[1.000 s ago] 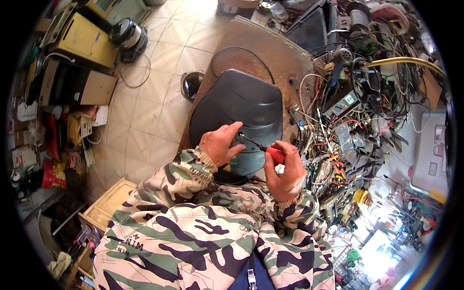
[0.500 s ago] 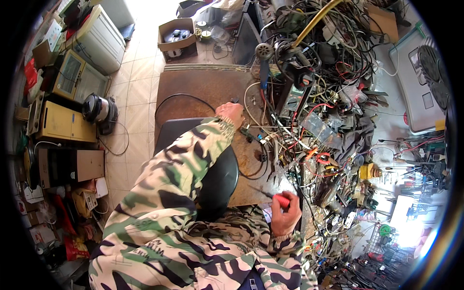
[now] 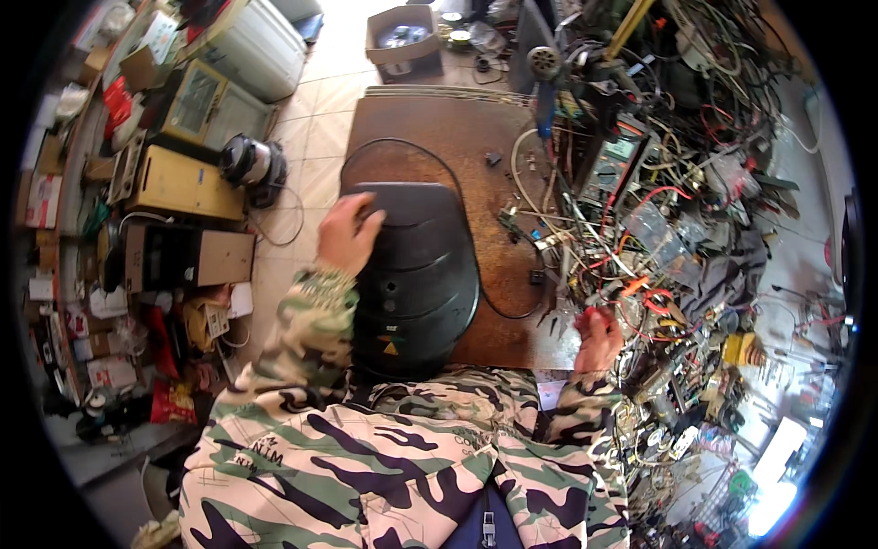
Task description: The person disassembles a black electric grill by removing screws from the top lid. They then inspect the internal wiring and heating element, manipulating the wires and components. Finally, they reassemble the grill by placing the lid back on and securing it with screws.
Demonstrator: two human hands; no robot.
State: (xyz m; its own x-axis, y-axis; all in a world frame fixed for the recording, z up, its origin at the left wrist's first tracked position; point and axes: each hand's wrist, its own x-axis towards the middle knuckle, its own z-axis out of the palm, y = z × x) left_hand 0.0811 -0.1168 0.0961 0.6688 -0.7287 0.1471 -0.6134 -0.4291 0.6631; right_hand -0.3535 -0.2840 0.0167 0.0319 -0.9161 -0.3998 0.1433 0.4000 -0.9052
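A curved black moulded shell (image 3: 416,265), with ridges, a small centre hole and a yellow triangle label, lies on the brown worn worktop (image 3: 503,329). My left hand (image 3: 347,233) is at its upper left edge, fingers curved and apart; whether they touch it I cannot tell. At the worktop's right front, beside a tangle of wires and tools, my right hand (image 3: 597,343) is closed on a red-handled screwdriver (image 3: 592,316), its shaft hard to make out. A black cable (image 3: 395,139) loops behind and around the shell, and a small dark piece (image 3: 494,159) lies behind it.
Cables and tools (image 3: 677,229) are heaped along the right, with a blue-handled heat gun (image 3: 546,114) and a meter (image 3: 617,151). An open carton (image 3: 402,59) stands beyond the worktop. Cabinets (image 3: 187,178) and a round appliance (image 3: 256,165) stand left on the tiled floor.
My left hand moved from the shell's middle out to the back of the worktop, then back leftward to the shell's edge. My right hand moved rightward off the shell with the screwdriver.
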